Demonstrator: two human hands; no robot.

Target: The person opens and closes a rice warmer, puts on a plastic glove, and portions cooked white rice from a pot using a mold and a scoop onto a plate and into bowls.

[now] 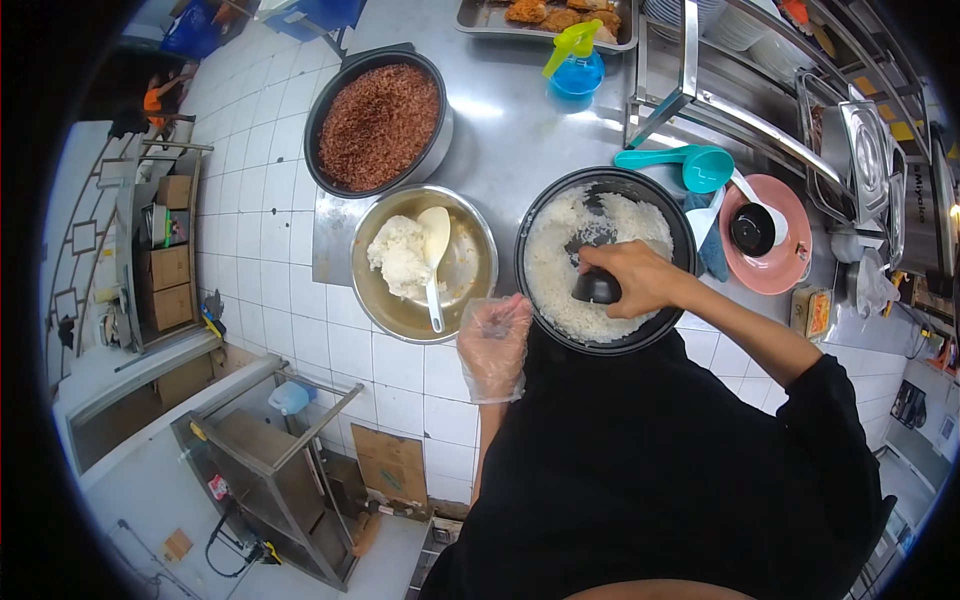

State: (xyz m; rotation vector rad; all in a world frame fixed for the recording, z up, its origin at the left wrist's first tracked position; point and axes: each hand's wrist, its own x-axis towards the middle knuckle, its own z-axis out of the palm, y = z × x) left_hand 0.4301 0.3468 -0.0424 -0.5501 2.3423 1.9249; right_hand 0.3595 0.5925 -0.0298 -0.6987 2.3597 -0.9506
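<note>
A black pot [685, 235] of white rice [560, 240] stands in front of me. Inside it, my right hand [640, 280] is bare and grips a small black bowl [597, 288] against the rice. My left hand [495, 345], in a clear plastic glove, is beside the pot's left rim with fingers loosely curled and nothing visible in it. To its upper left is a steel bowl [375, 310] with a mound of white rice [398, 255] and a white rice paddle [436, 245] resting on it.
A pot of reddish-brown rice [380, 128] stands at the upper left. Behind are a tray of fried pieces [560, 14] and a blue container with a green top [575, 72]. To the right lie a teal ladle [705, 168] and a pink plate [780, 195], beside a metal rack [690, 60].
</note>
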